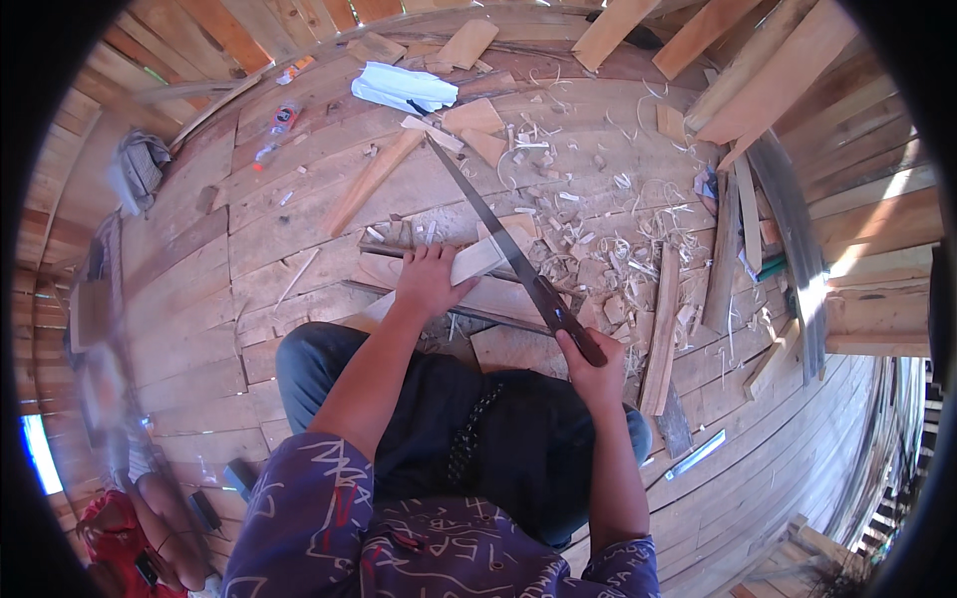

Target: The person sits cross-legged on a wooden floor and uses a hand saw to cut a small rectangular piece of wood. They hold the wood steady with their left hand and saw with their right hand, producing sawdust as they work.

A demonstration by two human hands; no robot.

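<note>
My right hand grips the dark brown handle of a handsaw, whose long tapering blade points away and to the left. The blade crosses the far end of a pale wooden piece; I cannot tell whether its teeth are in the wood. On that piece lies my left hand, fingers curled over it and thumb along the near side. Beneath it are more boards on the floor, close in front of my crossed legs. My left palm hides part of the piece.
Shavings and offcuts litter the plank floor right of centre. Loose boards lie at the right. Further off are a long board and a white sheet. A grey bag rests at the left wall; another person sits at lower left.
</note>
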